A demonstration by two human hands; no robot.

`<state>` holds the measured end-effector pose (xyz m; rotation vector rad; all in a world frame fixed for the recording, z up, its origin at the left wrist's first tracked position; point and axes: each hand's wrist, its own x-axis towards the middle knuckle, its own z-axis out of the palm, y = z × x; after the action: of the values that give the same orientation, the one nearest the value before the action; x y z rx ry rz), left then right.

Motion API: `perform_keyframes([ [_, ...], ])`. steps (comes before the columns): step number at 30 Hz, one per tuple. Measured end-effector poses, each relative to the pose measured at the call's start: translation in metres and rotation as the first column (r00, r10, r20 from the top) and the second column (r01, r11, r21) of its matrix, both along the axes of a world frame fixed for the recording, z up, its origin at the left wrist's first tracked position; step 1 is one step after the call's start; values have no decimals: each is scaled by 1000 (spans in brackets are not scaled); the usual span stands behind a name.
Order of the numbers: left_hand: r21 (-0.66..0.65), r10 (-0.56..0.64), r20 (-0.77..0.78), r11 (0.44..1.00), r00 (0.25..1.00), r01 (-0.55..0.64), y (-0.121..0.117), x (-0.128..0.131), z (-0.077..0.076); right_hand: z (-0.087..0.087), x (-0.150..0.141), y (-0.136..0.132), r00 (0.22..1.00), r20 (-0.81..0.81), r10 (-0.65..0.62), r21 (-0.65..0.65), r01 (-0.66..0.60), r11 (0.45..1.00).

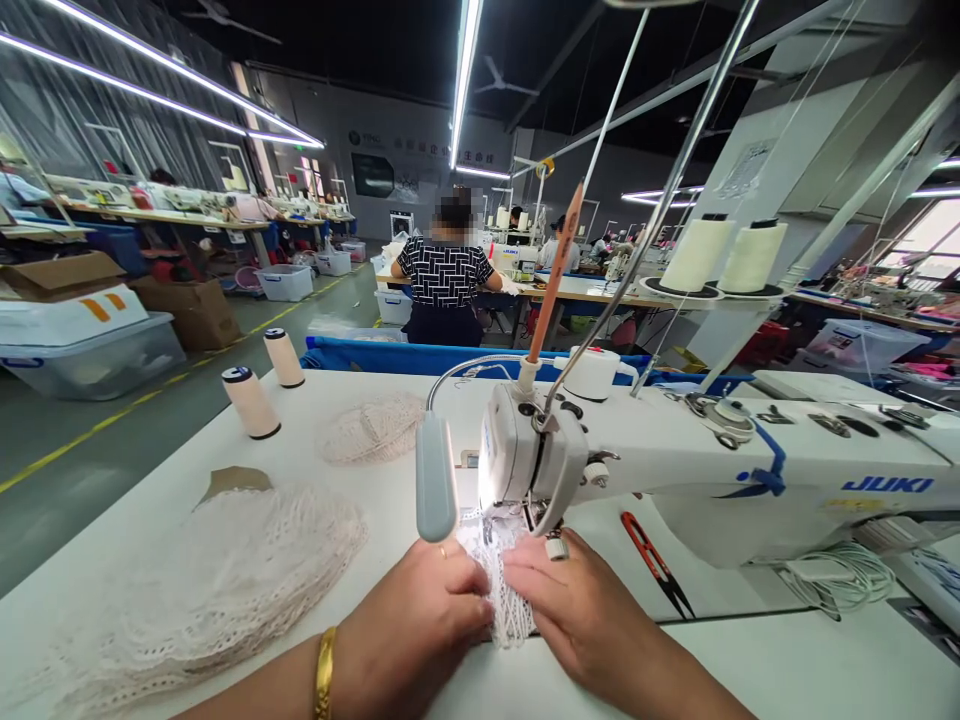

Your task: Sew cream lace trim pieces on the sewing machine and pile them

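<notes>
White lace (511, 615) lies under the needle and presser foot of a white sewing machine (525, 440), lit by its lamp. My left hand (424, 615) is closed, its curled fingers pinching the lace's left edge just in front of the foot. On the other side, my right hand (574, 600) has its fingers together, gripping the lace's right edge; its lower fingers are partly hidden. A heap of white lace pieces (225, 570) spreads left of my left hand. Red-handled thread snips (654, 560) rest right of my right hand.
Two thread cones (251, 403) stand at the table's left edge, near another lace bundle (375, 428). A grey lamp head (436, 480) hangs left of the needle. A pencil (555, 275) stands upright on the machine. A person in a patterned top (446, 270) sits ahead.
</notes>
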<state>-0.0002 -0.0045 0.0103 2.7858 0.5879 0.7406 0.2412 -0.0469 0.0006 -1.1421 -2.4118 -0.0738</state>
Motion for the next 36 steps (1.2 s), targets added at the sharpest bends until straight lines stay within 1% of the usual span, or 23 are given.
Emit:
perform_keyframes([
  [3,-8,-64,-2,998,998,64,-7,-1,-3,2,-2,-5,991,-24,133,-114,-135,984],
  [5,6,-72,5,997,997,72,-7,0,-5,2,-2,-7,986,-41,160,-143,-164,976],
  [7,15,-71,5,997,997,71,-5,0,-6,0,-2,-7,986,-50,161,-152,-167,974],
  [12,37,-39,-33,999,999,40,2,-1,-3,-6,-1,-3,995,-28,100,-126,-103,987],
  [17,99,-18,-35,995,999,21,7,1,-3,-9,-5,-1,999,20,42,-103,-40,994],
  [23,127,10,14,992,1000,-11,13,3,-6,-16,-8,3,999,-38,1,-13,-2,1000],
  [27,156,62,-25,986,998,-58,19,4,-7,-20,-8,7,998,-38,-54,6,54,999],
  [31,153,124,-60,982,990,-114,23,5,-6,-17,-10,8,991,-63,-119,7,120,993],
  [34,151,166,-75,977,983,-153,26,6,-6,-13,-12,8,987,-83,-138,-10,138,990],
  [36,130,172,-58,978,983,-163,30,6,-6,-11,-12,11,986,-73,-149,-32,147,989],
])
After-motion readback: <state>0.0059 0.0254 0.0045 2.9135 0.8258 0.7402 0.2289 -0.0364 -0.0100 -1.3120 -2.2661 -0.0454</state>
